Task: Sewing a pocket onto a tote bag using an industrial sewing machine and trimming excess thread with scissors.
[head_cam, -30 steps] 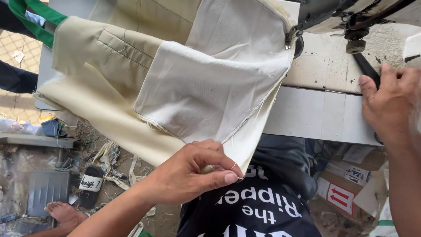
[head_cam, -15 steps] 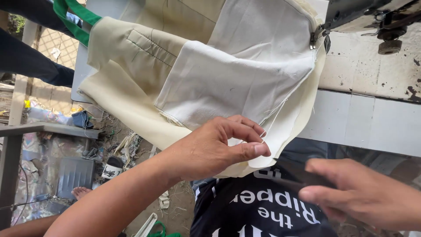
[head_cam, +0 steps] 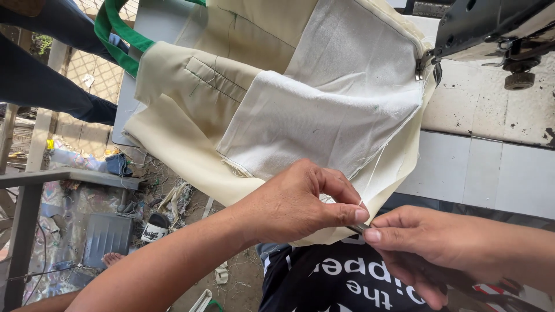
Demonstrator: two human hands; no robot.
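- The cream fabric piece (head_cam: 191, 144) is draped over the edge of the tabletop (head_cam: 480, 167), its lower corner hanging down towards the lap, so that the free edge can be reached without pulling the work out from under the sewing machine (head_cam: 491, 29)
- The far corner of the cloth is seen caught at the machine's presser foot (head_cam: 425, 63), which appears to anchor it and keep the panel taut while the near edge is handled
- The left hand (head_cam: 295, 202) is closed in a pinch: thumb and forefinger are pressed together on the lower edge of the fabric, beside a loose thread (head_cam: 373, 167) that trails down from the seam; the edge seems to be held firm this way so that the thread stands clear
- The right hand (head_cam: 416, 242) is brought in from the right, its fingers (head_cam: 373, 235) curled nearly shut around a small dark tool whose tip just shows between the two hands; whether it is a thread snip cannot be told, as most of it is hidden in the palm
- The two hands almost touch at the fabric edge, the tool tip being set right at the pinched spot
- A white lining panel (head_cam: 324, 121) is stitched on top of the cream cloth, and a green strap (head_cam: 118, 34) runs along the far upper edge
- Below, a dark printed shirt (head_cam: 335, 283) is seen, and a sandal (head_cam: 153, 228) lies on the littered ground
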